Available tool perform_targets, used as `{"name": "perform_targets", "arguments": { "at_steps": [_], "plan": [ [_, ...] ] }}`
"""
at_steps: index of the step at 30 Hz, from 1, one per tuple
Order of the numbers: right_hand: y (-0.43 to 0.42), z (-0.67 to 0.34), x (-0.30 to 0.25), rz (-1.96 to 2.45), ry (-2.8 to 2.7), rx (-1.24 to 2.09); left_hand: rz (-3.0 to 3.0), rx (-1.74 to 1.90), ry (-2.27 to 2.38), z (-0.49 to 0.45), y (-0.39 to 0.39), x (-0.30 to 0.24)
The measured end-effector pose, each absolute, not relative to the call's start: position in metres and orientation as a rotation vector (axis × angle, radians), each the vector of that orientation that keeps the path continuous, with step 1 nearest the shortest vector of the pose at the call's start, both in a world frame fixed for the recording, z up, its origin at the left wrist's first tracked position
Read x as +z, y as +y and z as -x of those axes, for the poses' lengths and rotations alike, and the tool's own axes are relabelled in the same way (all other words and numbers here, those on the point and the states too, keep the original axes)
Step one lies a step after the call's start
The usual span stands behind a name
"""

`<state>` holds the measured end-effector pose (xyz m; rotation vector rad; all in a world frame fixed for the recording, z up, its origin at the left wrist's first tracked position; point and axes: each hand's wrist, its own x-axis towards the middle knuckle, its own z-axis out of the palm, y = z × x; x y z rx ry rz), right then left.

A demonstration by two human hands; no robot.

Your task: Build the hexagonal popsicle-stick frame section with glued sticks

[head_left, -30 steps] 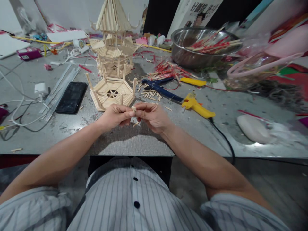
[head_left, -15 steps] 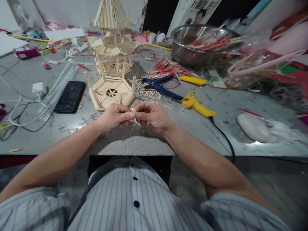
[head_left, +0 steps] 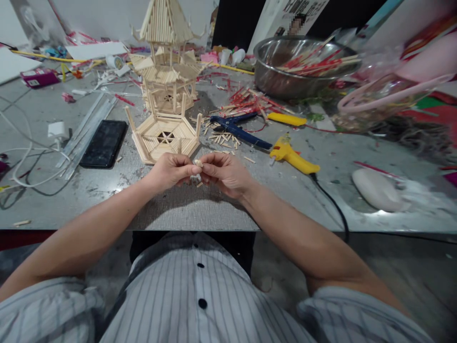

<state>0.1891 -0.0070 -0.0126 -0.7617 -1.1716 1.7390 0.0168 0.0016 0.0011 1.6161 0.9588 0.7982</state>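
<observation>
My left hand (head_left: 174, 170) and my right hand (head_left: 223, 172) meet over the front of the table, thumbs and fingers pinched together. Between the fingertips is a small pale wooden piece (head_left: 197, 163), mostly covered, so its full shape is hidden. Just beyond my left hand sits a hexagonal wooden-stick base (head_left: 150, 143) with upright posts. Behind the base stands a tiered stick pagoda (head_left: 166, 33). Short cut sticks (head_left: 224, 138) lie scattered past my right hand, beside dark blue cutters (head_left: 239, 129).
A yellow glue gun (head_left: 294, 157) with a black cord and a yellow-handled tool (head_left: 286, 119) lie to the right. Farther back stands a steel bowl (head_left: 264, 71) holding sticks. A black phone (head_left: 103, 143), clear glue sticks (head_left: 84, 128) and a white charger (head_left: 58, 131) are at left.
My fingertips have shifted slightly around the small wooden piece, which has turned a little. Both arms and everything else on the table stay in place.
</observation>
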Motion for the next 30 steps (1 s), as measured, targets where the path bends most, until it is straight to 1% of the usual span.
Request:
{"name": "perform_targets", "arguments": {
  "at_steps": [3,6,13,17,21,24,26,30],
  "plan": [
    [-0.007,-0.188,-0.011,0.781,-1.148,1.772,-1.620,0.818,0.980,-0.017,0.002,0.001],
    [-0.007,-0.187,-0.011,0.838,-1.131,1.736,-1.605,0.840,1.013,-0.017,0.002,0.000],
    [-0.011,-0.184,-0.009,0.883,-1.262,1.475,-1.636,0.842,1.094,-0.016,0.005,-0.003],
    [-0.012,-0.185,-0.009,0.910,-1.316,1.377,-1.841,0.823,1.143,-0.013,0.001,0.006],
    [-0.008,-0.190,-0.014,0.929,-1.307,1.404,-2.107,0.983,1.205,0.001,-0.001,0.017],
    [-0.004,-0.192,-0.017,0.970,-1.300,1.445,-2.125,1.226,1.325,0.013,0.003,0.020],
    [-0.002,-0.192,-0.016,1.013,-1.307,1.443,-2.106,1.322,1.394,0.018,0.007,0.019],
    [0.001,-0.187,-0.011,1.029,-1.340,1.358,-2.111,1.324,1.411,0.016,0.012,0.015]
  ]
}}
